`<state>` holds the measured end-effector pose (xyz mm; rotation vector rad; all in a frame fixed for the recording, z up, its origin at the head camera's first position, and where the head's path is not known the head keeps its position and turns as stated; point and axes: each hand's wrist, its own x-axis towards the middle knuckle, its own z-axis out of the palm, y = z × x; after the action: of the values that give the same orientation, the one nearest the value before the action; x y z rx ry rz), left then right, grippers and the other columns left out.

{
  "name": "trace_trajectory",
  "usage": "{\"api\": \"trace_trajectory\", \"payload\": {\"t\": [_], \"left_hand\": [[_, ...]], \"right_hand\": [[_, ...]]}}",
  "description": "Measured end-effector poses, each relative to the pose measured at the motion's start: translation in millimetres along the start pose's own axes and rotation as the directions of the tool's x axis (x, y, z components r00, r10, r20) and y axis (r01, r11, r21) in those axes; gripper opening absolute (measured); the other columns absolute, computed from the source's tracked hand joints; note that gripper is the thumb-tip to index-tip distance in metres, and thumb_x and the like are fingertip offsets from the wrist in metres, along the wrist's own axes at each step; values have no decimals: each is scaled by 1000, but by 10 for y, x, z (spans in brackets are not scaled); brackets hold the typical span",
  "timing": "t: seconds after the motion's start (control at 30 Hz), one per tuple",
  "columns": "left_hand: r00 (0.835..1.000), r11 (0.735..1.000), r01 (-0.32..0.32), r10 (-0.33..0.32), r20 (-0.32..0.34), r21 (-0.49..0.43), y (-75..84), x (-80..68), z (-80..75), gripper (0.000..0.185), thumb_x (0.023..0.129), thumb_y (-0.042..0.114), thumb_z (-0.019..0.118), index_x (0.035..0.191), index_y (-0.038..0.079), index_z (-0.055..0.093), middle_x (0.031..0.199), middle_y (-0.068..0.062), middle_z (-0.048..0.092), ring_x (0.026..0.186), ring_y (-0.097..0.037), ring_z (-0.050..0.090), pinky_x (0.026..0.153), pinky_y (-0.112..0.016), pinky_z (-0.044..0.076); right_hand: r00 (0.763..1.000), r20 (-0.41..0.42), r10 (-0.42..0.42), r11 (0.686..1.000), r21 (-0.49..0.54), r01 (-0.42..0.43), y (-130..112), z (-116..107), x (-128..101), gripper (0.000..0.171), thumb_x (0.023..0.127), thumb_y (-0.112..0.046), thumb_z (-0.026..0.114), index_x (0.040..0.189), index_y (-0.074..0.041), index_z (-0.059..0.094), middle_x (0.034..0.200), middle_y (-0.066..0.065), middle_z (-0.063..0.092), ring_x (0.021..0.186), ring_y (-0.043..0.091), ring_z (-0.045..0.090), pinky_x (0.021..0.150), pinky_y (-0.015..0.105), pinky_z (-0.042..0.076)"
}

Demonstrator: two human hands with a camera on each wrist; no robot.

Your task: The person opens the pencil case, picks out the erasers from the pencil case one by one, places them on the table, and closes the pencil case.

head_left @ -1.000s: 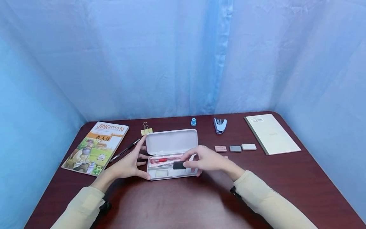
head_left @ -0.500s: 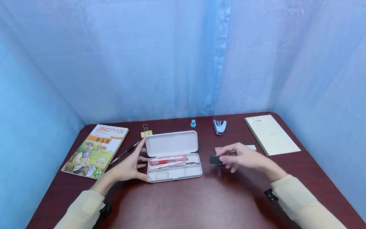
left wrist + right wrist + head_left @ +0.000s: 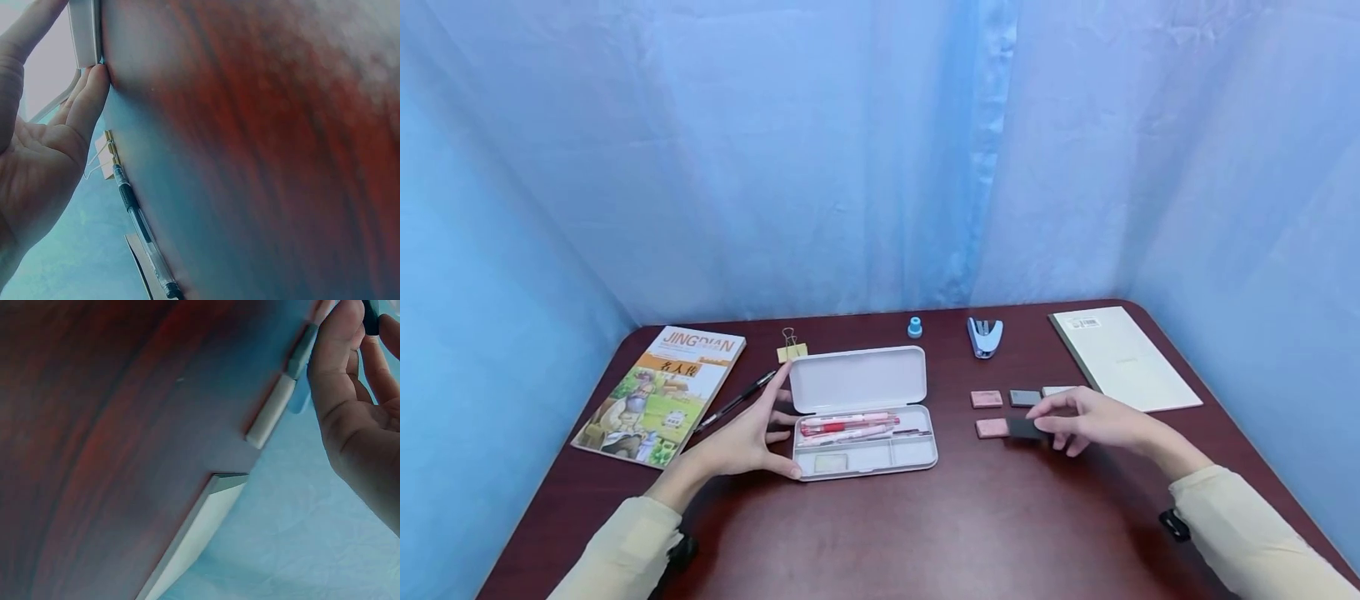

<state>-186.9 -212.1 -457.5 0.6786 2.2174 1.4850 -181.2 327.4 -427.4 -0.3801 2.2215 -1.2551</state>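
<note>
An open white pencil case (image 3: 859,380) stands with its lid raised, holding several red and pink pens (image 3: 844,427) and a pale eraser (image 3: 831,462) in its front compartment. My left hand (image 3: 737,442) spans the case's left end with fairly straight fingers, thumb at the front corner, index finger at the lid. My right hand (image 3: 1090,421) pinches a black eraser (image 3: 1022,429) between thumb and fingers, beside a pink eraser (image 3: 990,428). Behind it lie another pink eraser (image 3: 986,399), a grey eraser (image 3: 1024,398) and a partly hidden white eraser (image 3: 1057,390).
On the left are a magazine (image 3: 662,392), a black pen (image 3: 735,402) and a binder clip (image 3: 791,348). Toward the back stand a small blue object (image 3: 914,327) and a blue stapler (image 3: 985,337). A pale notebook (image 3: 1123,358) lies right. Blue curtains (image 3: 820,167) border the table.
My right hand has carried the black eraser from above the pencil case rightward, to beside the front pink eraser. The left hand stays at the case's left end.
</note>
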Motion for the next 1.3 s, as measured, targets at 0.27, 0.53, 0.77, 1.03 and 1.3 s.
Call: {"api": "trace_trajectory", "payload": {"t": [0.27,0.53,0.77,1.03,1.3], "left_hand": [[1000,1000,-10,10,2,-10,1,7,5,145,69,6,95,161,37,-12,147,-19,30,131,-38,51,105,-50,47],[1000,1000,4,-4,7,-15,7,4,1,145,69,6,95,161,38,-12,148,-19,30,132,-37,51,105,-50,47],[1000,1000,-2,2,-2,-13,-4,8,9,145,68,5,95,161,39,-12,147,-19,31,131,-38,51,105,-50,48],[1000,1000,-9,9,9,5,-17,18,-3,146,68,8,96,160,41,-13,148,-19,28,130,-37,52,104,-47,48],[999,999,-31,31,-16,9,-30,28,32,147,66,8,97,162,36,-12,145,-21,31,129,-40,53,103,-48,50]], "right_hand": [[999,-13,48,998,-44,-48,144,-56,38,32,101,-20,65,124,2,67,92,15,64,80,28,63,66,40,61],[997,-41,62,996,-67,-64,225,-75,93,34,103,-21,63,129,0,64,94,13,61,75,28,63,62,40,61],[998,-51,41,996,-82,-45,200,-73,46,36,103,-21,62,132,0,61,98,14,60,77,29,63,63,40,61],[995,-93,-45,989,-147,31,106,-97,-1,37,103,-23,62,132,0,60,112,20,60,81,27,65,66,38,61],[986,-65,-152,977,-158,140,-249,53,-12,36,104,-25,62,131,-1,62,112,21,63,82,30,67,70,39,62]]}}
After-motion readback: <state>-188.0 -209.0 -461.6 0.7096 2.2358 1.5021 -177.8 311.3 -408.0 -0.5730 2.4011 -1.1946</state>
